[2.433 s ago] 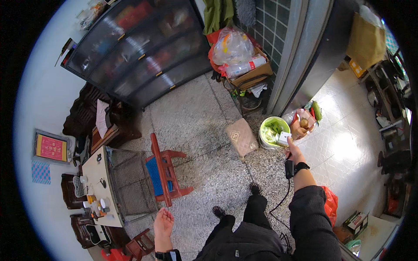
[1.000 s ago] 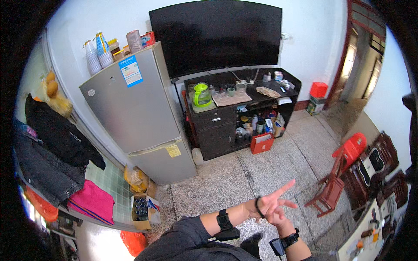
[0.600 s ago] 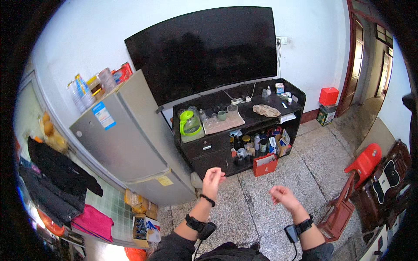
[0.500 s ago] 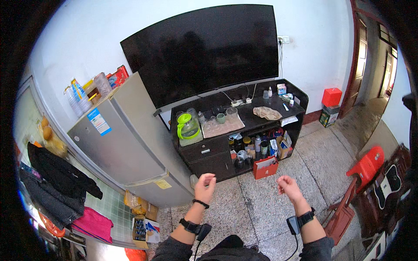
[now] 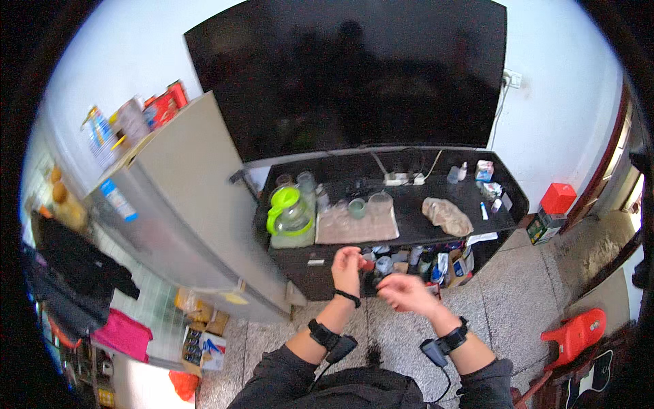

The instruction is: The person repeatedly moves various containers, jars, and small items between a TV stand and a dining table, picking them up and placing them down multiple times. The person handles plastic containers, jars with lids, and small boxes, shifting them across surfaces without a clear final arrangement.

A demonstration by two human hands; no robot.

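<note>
- Two hands are raised and free of any visible load; I judge the step in hand to be the approach, before a grip.
- Left hand [image 5: 346,268]: I hold it upright in front of the black cabinet [image 5: 413,228], fingers loosely curled.
- Right hand [image 5: 409,294]: I hold it slightly lower, fingers bent and directed toward the left hand, the two apart.
- Grip state: I see nothing held. Blur prevents me from telling whether either thumb meets its fingertips.
- Location of items: on the cabinet top, beyond both hands. The glass jug [image 5: 293,217] stands at the left end, its green handle facing left.
- Just right of the jug, the mat [image 5: 337,233] carries a green cup [image 5: 356,208] among clear glasses. The crumpled cloth [image 5: 447,217] lies farther right, apart from the mat.
- Next move, in my judgement: any pickup here calls for a forward reach over the cabinet's front edge, with fingers opened first.
- Caution: the glasses stand close together; a sideways approach could knock them.
</note>
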